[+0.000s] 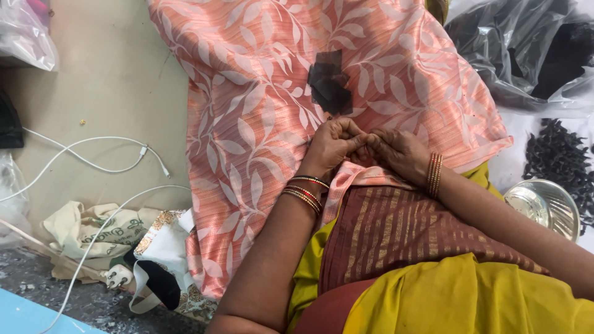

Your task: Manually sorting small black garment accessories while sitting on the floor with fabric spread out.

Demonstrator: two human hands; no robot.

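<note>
A salmon-pink cloth (260, 111) with a pale leaf pattern is spread over the floor and my lap. My left hand (331, 145) and my right hand (399, 151) meet just above my knee, fingertips pinched together on something very small that I cannot make out. Both wrists wear thin bangles. A little stack of black fabric squares (329, 83) lies on the cloth just beyond my hands. The near edge of the cloth folds over a maroon striped garment (396, 229) and a yellow garment (451, 300) on my lap.
A shiny steel bowl (544, 204) sits at the right beside a heap of small black pieces (560, 154). Clear plastic bags of dark material (526, 49) lie at the top right. White cables (93, 161), a cream tote bag (86, 232) and a patterned pouch (164, 260) lie at the left.
</note>
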